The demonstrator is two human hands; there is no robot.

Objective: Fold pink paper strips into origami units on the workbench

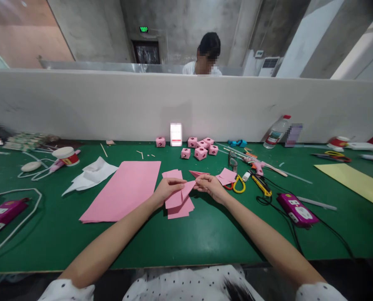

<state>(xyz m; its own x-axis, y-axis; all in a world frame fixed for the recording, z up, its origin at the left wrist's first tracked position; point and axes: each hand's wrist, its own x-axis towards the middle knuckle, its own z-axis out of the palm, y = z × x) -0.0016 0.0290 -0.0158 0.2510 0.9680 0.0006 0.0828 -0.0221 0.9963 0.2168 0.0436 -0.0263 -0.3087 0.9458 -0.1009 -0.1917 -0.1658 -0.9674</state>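
Pink paper, a partly folded sheet (188, 191), is held over some loose pink squares (177, 213); the left hand (168, 189) has its fingers pinching the sheet's left side, the right hand (213, 187) its upper right corner. Left of the sheet lies a large pink stack (123, 192); right of it, yellow-handled scissors (239, 191); beyond it, small pink boxes (200, 153) on the green worktop (199, 242).

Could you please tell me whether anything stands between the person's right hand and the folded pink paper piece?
Nothing visible does: the bare right hand pinches the folded pink paper piece near its right corner, while the bare left hand holds its left part.
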